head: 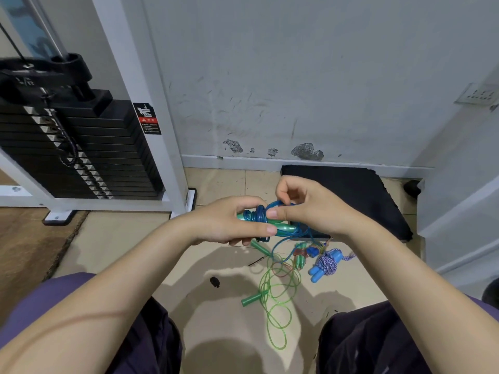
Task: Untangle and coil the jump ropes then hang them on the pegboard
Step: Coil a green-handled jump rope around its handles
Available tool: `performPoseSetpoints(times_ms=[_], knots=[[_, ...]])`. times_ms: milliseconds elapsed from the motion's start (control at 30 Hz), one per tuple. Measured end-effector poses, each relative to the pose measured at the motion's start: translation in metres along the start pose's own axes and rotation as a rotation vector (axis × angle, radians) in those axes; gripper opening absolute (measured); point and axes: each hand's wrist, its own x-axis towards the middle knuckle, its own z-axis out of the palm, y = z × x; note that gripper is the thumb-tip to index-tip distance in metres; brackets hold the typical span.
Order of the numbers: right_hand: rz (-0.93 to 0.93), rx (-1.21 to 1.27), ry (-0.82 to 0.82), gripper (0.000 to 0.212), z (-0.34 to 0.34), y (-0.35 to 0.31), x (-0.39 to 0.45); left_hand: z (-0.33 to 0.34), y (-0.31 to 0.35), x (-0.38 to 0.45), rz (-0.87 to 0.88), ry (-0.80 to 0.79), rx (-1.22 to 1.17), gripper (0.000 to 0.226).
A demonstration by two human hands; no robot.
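My left hand [229, 222] grips the teal handles of a blue jump rope [259, 215], with the blue cord wound round them. My right hand [305, 206] pinches a loop of that blue cord just above the handles. The rest of the blue cord trails down to the floor. On the floor below lies a loose green jump rope [278, 290] with green handles. Beside it lies a purple-and-white braided rope wrapped round light blue handles [325, 263]. A small bundle with green handles [301, 256] lies between them. No pegboard is in view.
A weight-stack machine [81, 147] with a white frame stands at the left. A black mat [351, 190] lies against the grey wall behind my hands. A small black piece [214, 282] lies on the tan floor. My knees frame the bottom of the view.
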Motion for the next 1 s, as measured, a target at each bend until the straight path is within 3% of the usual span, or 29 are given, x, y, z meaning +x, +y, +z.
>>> performPoseSetpoints(times_ms=[167,333,433,467,600,800,1000], knots=[[0.077,0.111,-0.048,0.022,0.001,0.001,0.001,0.0,0.002,-0.003,0.08,0.07,-0.052,0.022],[0.112,0.228,-0.149,0.06,0.001,0.0,0.001,0.0,0.001,-0.004,0.124,0.188,-0.136,0.045],[0.109,0.277,-0.174,0.077,0.006,0.002,0.002,-0.005,0.002,0.0,0.197,0.269,-0.337,0.03],[0.116,0.271,-0.139,0.072,0.008,0.003,0.003,-0.006,0.003,0.001,0.193,0.3,-0.423,0.027],[0.092,0.18,-0.064,0.026,0.013,0.0,0.006,-0.007,0.006,0.002,0.162,0.262,-0.663,0.049],[0.08,0.083,0.015,0.024,0.017,-0.001,0.004,-0.008,0.001,0.002,0.182,0.159,-0.722,0.03],[0.089,0.004,0.059,0.027,0.018,-0.001,0.005,-0.01,0.0,0.003,0.167,0.316,-0.643,0.031]])
